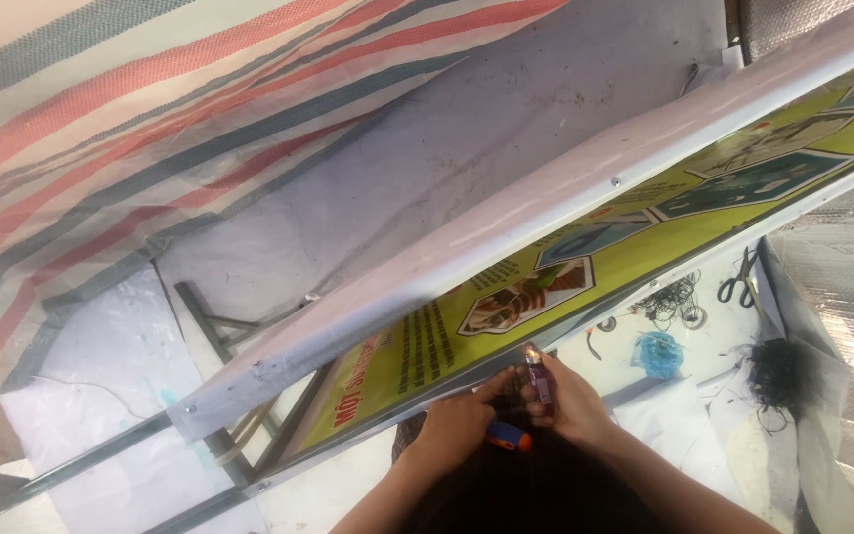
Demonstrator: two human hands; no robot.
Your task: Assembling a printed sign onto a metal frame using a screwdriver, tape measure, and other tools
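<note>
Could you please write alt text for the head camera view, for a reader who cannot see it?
Two bare hands meet at the lower edge of a tilted yellow-green printed banner on a white frame: the right hand holds a lit lighter, the left hand an orange-and-blue-handled tool. A striped tarpaulin hangs behind.

Purple translucent lighter [540, 380], held upright in the right hand [567, 398], small flame lit at its top, right against the lower edge of the yellow-green printed sign panel [644, 232]. Orange-and-blue-handled tool [509, 437], gripped in the left hand [455, 425], lying level just below the lighter, near that same edge.
</note>
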